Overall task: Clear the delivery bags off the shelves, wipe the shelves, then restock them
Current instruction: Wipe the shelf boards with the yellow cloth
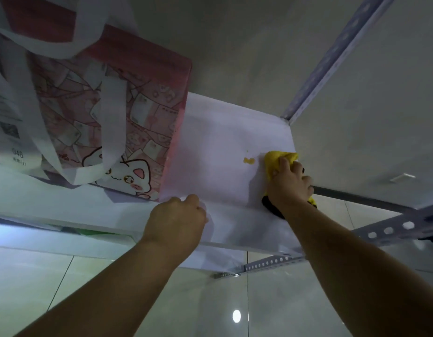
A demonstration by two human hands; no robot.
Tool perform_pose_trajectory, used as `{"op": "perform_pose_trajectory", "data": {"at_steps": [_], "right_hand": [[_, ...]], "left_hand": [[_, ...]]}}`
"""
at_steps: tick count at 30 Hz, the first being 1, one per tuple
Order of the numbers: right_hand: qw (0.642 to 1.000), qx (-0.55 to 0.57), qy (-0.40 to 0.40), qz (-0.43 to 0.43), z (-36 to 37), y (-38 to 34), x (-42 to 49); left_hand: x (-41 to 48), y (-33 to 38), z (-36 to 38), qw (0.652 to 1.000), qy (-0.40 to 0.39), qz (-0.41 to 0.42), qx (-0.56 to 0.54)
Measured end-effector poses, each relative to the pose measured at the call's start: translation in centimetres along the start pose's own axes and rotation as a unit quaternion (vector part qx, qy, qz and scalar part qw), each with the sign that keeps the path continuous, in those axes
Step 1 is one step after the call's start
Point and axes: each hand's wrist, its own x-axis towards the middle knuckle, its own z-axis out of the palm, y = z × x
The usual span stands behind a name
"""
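Ideally, the right hand (289,183), gripping the yellow cloth (277,158), should press leftward across the stain (249,161); the left hand (176,215), fingers curled, rests on the shelf (222,132).

glossy tiled floor (64,276), light glare (236,315) on it; grey wall (234,45) behind

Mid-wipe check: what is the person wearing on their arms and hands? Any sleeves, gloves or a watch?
Nothing that shows. The left hand and right hand have no gloves, and no watch, bracelet or ring is visible. Both arms are bare down to the frame edge, with no sleeves in view.
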Motion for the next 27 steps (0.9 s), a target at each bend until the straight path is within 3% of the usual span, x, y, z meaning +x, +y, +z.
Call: {"op": "perform_pose_trajectory", "data": {"at_steps": [3,6,10,12,15,18,21,24,27], "right_hand": [[0.999,-0.007,0.001,-0.041,0.0,-1.8,1.8],[0.985,-0.006,-0.002,-0.173,-0.1,-2.5,1.0],[0.92,-0.001,-0.022,-0.392,0.0,-0.8,-2.7],[0.895,0.032,-0.024,-0.445,0.1,0.6,-4.3],[0.918,0.038,0.0,-0.394,0.1,0.9,-3.1],[0.976,0.015,0.009,-0.216,0.1,-1.3,0.1],[0.992,0.018,-0.016,-0.121,0.0,-4.3,2.0],[0.978,-0.006,-0.016,-0.208,-0.1,-5.4,1.1],[0.909,-0.006,-0.011,-0.417,0.2,-3.9,-1.5]], "left_hand": [[0.8,0.2,0.1,1.0,-0.002,-0.008,-0.002],[1.0,0.5,-0.3,0.999,-0.046,-0.016,-0.001],[0.6,0.7,0.6,0.997,-0.055,-0.057,0.017],[0.4,0.7,0.7,0.996,-0.063,-0.064,0.004],[0.4,0.5,0.8,0.995,-0.085,-0.051,0.007],[0.2,0.5,0.4,0.996,-0.063,-0.063,0.009],[0.1,0.7,0.0,0.997,-0.06,-0.05,0.026],[0.1,0.8,0.1,0.997,-0.047,-0.049,0.033],[0.0,1.0,-0.1,0.996,-0.068,-0.043,0.038]]}}
